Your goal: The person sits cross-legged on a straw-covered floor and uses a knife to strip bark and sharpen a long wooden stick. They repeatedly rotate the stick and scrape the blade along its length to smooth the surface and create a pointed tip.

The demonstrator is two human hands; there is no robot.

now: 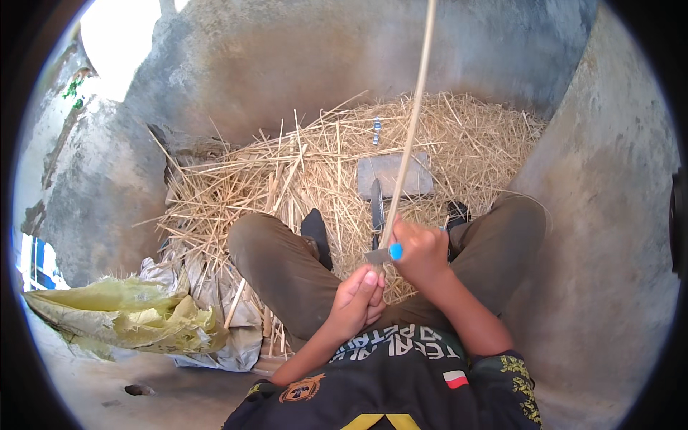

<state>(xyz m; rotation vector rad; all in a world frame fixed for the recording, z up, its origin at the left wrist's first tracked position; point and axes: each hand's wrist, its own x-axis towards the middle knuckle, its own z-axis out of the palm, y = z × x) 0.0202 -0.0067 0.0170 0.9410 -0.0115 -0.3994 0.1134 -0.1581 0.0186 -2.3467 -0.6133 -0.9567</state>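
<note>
My left hand (357, 297) is closed on the lower end of a long, pale bamboo strip (412, 129), which rises past the top of the picture. My right hand (421, 252) is closed round a small knife with a blue handle end (395, 251). The knife's short grey blade (376, 255) lies across the strip, just above my left thumb. The rest of its handle is hidden in my fist. Beyond my hands, between my feet, a larger dark-bladed knife (377, 204) leans at a grey block (416, 174).
Loose pale shavings (473, 143) cover the floor, with longer strips at the left. A torn yellow sack (129, 315) lies at the lower left beside crumpled grey sheeting (240, 337). Concrete walls (344, 64) close in ahead and at the right. A small blue-white wrapper (376, 130) lies past the block.
</note>
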